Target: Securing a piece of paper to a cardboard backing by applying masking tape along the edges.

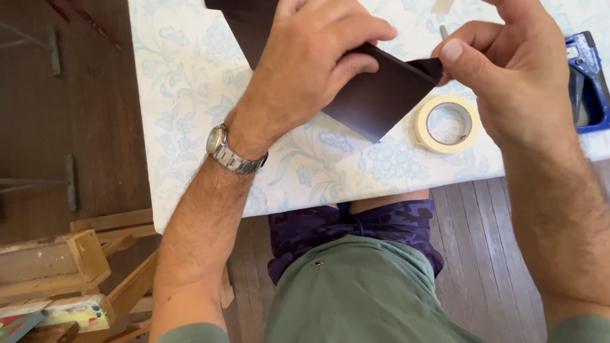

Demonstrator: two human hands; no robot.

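Currently: my left hand [311,60] and right hand [515,70] both clamp a dark sheet [375,95] above the table edge [318,203]; tape roll [447,124] just beside its corner

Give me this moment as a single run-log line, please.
left hand: grips dark sheet | right hand: pinches its corner | tape roll: on table

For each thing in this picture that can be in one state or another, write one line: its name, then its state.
Dark sheet: lifted off the table, held by both hands.
Left hand: gripping the sheet from above.
Right hand: pinching the sheet's corner.
Tape roll: lying flat on the tablecloth, untouched.
Blue clamp: resting at the table's edge.
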